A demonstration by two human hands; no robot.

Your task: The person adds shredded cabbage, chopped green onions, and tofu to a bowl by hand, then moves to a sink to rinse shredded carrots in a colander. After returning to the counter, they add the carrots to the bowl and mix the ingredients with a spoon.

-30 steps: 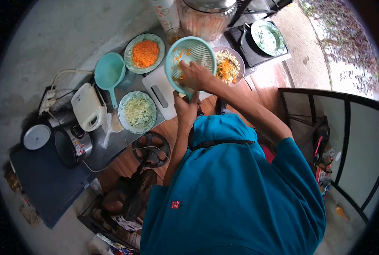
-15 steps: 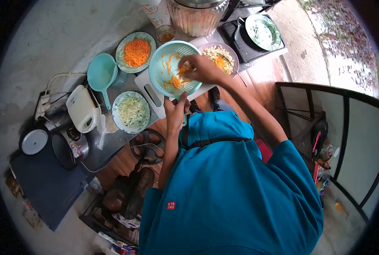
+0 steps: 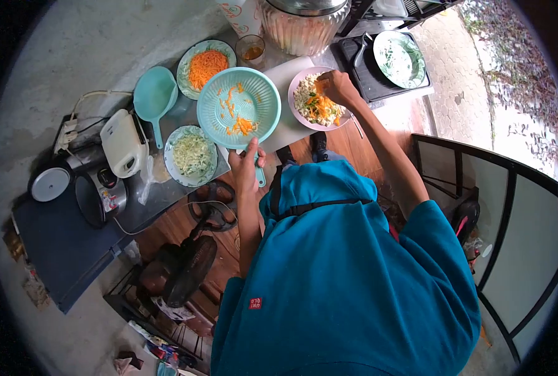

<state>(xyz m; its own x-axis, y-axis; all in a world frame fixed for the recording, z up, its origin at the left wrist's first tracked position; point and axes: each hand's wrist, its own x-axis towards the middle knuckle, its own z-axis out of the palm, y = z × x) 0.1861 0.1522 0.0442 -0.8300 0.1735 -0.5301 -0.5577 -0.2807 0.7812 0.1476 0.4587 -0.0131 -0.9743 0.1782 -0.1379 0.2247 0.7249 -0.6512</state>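
Observation:
My left hand (image 3: 246,169) is closed around the handle of a light-blue colander (image 3: 266,100), held tilted over the table edge. Some orange carrot shreds (image 3: 244,126) lie inside it. Above a pink bowl (image 3: 294,114), my right hand (image 3: 337,88) is closed, its fingertips together with orange carrot shreds at them. Pale chopped pieces (image 3: 307,94) fill this bowl, with carrot and some green bits on top. A plate of shredded carrot (image 3: 207,67) sits behind the colander, and a plate of shredded cabbage (image 3: 191,155) to its left.
A white cutting board (image 3: 285,135) lies under the colander and bowl. Around them are a glass (image 3: 250,50), a large jar (image 3: 306,28), a stove (image 3: 366,81) with a plate (image 3: 399,59), a blue-green dipper (image 3: 155,100) and a white appliance (image 3: 124,143). Below stands a fan (image 3: 191,269).
My right hand has moved from inside the colander rightward to over the pink bowl. The colander has shifted left in my left hand, and fewer carrot shreds are in it.

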